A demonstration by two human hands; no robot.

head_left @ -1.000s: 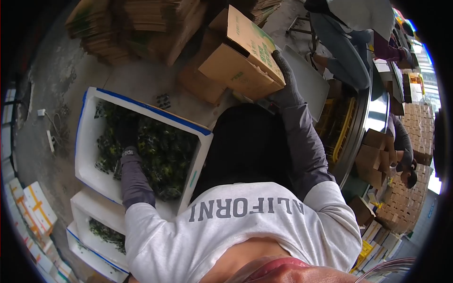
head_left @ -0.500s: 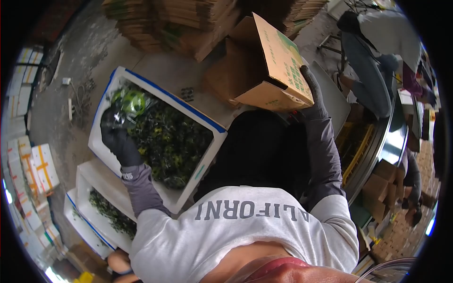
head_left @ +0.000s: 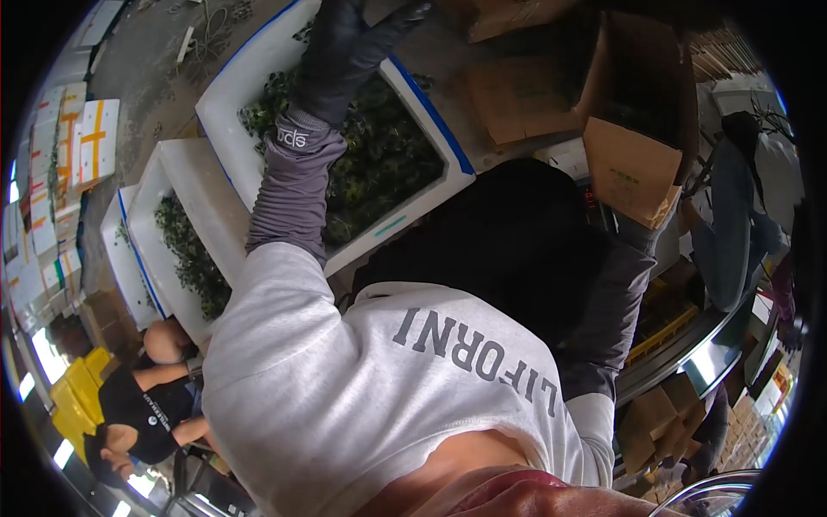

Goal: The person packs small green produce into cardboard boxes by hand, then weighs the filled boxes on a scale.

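Note:
My left hand (head_left: 340, 65), in a dark glove, reaches over the far side of a white foam box (head_left: 231, 146) with blue tape on its rim. Its fingers are stretched out and apart, holding nothing that shows. Dark green leafy stuff, perhaps bagged, (head_left: 383, 159) fills the foam box. On the other side, a cardboard box (head_left: 633, 168) is tilted with its opening towards my left. My right hand is behind its lower flap, where the grey sleeve (head_left: 633, 258) ends; the fingers are hidden, but the arm holds the box up. The inside of the box is dark.
More white foam boxes with greens (head_left: 185, 250) stand at the left. Flat cardboard (head_left: 517, 95) lies ahead of my knees. A yellow crate (head_left: 668, 319) and a metal edge are at the right. Other people (head_left: 151, 409) are at lower left and at the right.
My left hand has moved forward and right and opened; the shiny clear bag with green in it is gone from it. The cardboard box has swung right, its opening turned more into view.

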